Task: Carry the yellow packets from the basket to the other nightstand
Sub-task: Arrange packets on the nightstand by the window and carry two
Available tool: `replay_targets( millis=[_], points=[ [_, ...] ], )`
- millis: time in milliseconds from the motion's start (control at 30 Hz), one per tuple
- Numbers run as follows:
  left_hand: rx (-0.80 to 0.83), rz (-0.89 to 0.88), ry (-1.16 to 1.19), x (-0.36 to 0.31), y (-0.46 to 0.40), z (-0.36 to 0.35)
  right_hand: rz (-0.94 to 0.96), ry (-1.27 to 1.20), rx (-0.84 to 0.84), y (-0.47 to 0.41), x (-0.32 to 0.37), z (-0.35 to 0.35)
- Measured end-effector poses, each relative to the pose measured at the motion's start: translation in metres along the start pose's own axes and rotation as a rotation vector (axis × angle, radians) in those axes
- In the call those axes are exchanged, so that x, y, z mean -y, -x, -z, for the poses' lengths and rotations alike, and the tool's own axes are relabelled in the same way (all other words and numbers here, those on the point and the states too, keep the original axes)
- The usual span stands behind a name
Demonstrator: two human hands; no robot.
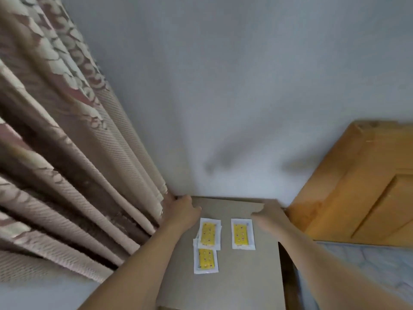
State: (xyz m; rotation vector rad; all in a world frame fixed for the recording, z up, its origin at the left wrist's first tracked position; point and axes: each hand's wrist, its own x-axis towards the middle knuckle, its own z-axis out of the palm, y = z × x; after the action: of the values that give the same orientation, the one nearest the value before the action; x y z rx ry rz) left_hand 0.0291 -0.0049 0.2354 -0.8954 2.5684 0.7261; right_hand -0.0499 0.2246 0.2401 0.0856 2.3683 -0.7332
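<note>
Yellow packets with white borders lie flat on the grey-brown nightstand (pixel 234 276). One packet (pixel 243 234) lies alone at the right. Another packet (pixel 209 234) at the left overlaps a lower packet (pixel 206 260). My left hand (pixel 182 209) hovers near the nightstand's back left corner, above the left packets, fingers curled, holding nothing. My right hand (pixel 267 217) is blurred, just right of the lone packet near the back right corner, with nothing in it. No basket is in view.
A patterned beige and brown curtain (pixel 67 153) hangs close along the left. A pale wall (pixel 223 97) stands behind the nightstand. A wooden headboard (pixel 357 186) and a mattress (pixel 357 265) are at the right.
</note>
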Motion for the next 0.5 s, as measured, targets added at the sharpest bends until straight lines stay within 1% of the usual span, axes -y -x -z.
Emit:
replay_targets(
  millis=[67,167,300,400,500],
  points=[
    [0.082,0.03,-0.015,0.009,-0.037,-0.029,-0.056,-0.031,-0.016,-0.041,-0.01,-0.027],
    [0.163,0.057,-0.035,0.029,-0.087,-0.085,-0.133,-0.047,-0.009,-0.098,-0.031,-0.074],
    [0.304,0.158,-0.025,0.062,-0.135,-0.163,-0.289,-0.085,0.001,-0.16,-0.064,-0.138],
    [0.298,0.189,-0.055,0.071,-0.15,-0.193,-0.391,-0.037,-0.038,-0.19,-0.086,-0.172],
    [0.262,0.171,-0.155,0.071,-0.159,-0.207,-0.439,0.043,-0.131,-0.201,-0.093,-0.192]
  ],
)
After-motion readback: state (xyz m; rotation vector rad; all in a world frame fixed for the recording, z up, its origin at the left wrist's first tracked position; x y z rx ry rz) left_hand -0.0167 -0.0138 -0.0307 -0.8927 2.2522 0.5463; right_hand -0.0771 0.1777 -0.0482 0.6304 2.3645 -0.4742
